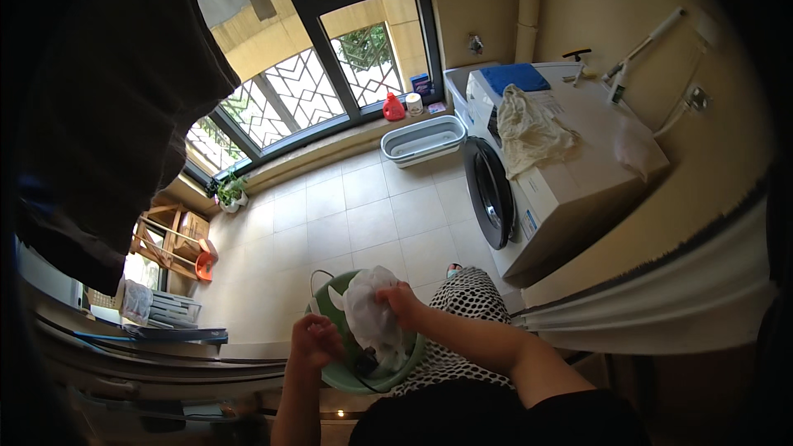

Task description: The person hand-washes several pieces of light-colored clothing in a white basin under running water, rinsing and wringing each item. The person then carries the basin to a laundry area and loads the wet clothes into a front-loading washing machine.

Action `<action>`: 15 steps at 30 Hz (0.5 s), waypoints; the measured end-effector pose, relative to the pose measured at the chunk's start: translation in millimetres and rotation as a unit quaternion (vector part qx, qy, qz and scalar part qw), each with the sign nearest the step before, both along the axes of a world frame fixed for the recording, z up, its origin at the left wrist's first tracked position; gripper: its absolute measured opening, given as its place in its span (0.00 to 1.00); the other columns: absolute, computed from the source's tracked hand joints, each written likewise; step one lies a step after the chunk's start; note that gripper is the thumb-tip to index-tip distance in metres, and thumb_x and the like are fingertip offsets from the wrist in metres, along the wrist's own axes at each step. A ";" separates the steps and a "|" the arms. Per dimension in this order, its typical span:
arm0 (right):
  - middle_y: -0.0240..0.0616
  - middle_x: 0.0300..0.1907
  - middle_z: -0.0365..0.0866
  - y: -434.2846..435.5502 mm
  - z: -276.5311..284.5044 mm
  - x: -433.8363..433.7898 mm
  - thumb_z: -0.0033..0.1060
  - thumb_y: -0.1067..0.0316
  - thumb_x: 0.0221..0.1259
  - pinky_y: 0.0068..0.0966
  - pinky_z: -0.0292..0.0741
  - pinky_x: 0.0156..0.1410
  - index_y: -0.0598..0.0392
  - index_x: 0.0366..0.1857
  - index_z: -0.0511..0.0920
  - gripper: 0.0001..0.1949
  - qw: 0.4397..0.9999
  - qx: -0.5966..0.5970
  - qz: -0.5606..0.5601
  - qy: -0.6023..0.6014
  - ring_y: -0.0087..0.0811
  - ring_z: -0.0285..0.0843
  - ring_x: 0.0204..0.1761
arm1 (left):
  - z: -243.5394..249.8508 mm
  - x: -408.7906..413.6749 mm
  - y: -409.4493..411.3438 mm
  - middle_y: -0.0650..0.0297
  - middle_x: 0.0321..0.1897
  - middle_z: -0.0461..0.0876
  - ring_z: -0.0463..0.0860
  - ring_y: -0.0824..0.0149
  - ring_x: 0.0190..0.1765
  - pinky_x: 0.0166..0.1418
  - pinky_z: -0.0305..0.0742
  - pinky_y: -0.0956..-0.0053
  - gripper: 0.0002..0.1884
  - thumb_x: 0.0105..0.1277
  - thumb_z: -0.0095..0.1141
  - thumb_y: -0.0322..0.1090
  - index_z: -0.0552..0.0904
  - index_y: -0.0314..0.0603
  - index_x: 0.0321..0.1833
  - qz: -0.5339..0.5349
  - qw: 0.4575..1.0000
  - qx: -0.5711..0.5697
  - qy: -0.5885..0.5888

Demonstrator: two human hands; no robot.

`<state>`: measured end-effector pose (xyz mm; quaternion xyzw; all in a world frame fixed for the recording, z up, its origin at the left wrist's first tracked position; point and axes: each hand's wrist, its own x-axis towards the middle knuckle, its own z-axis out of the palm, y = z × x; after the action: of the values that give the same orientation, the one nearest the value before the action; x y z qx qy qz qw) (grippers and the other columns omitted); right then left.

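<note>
My right hand (401, 305) grips a bunched white cloth (370, 306) that hangs down into a green plastic bucket (342, 379). Below the cloth, a small dark item (367, 359) shows inside the bucket; its kind is unclear. At the bucket's left rim is my left hand (315, 339), its fingers curled. Whether it holds anything is hard to make out. The bucket's thin handle (322, 272) stands out on the far left side. My patterned black-and-white clothing (464, 303) is right beside the bucket.
To the right stands a washing machine (526, 204) with its round door (489, 193) open and a cream cloth (526, 130) on top. A grey collapsible basin (424, 139) sits below the window. Dark clothing (105, 105) hangs at left. An orange dustpan (204, 265) is near a wooden rack.
</note>
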<state>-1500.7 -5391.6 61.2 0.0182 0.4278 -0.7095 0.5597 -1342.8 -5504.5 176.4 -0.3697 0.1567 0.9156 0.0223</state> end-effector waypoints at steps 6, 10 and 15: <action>0.35 0.22 0.72 -75.0 -56.0 -85.2 0.54 0.73 0.40 0.27 0.69 0.34 0.59 0.19 0.75 0.02 0.997 0.061 0.016 -0.039 0.28 0.68 0.26 | -65.7 -78.1 -71.6 0.72 0.10 0.55 0.54 0.72 0.14 0.19 0.50 0.75 0.12 0.53 0.46 0.37 0.63 0.49 0.14 0.022 0.998 -0.027 -0.061; 0.39 0.26 0.74 -113.6 -80.7 -151.3 0.55 0.76 0.37 0.32 0.74 0.37 0.64 0.22 0.75 0.06 0.997 0.064 0.023 -0.046 0.35 0.73 0.29 | -116.2 -137.7 -115.2 0.70 0.10 0.53 0.54 0.70 0.15 0.19 0.49 0.74 0.14 0.52 0.47 0.39 0.61 0.50 0.12 0.003 0.991 -0.024 -0.134; 0.40 0.30 0.76 -137.9 -145.1 -223.9 0.55 0.77 0.38 0.33 0.76 0.40 0.66 0.27 0.75 0.09 0.992 0.116 0.036 -0.021 0.35 0.76 0.32 | -182.5 -198.5 -138.6 0.70 0.06 0.52 0.53 0.68 0.12 0.20 0.52 0.71 0.20 0.56 0.45 0.38 0.56 0.53 0.08 0.016 0.979 0.003 -0.203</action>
<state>-1724.6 -5529.5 -83.9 0.0825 0.4958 -0.6335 0.5883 -1541.4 -5643.1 -6.1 -0.5502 0.1406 0.8221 0.0400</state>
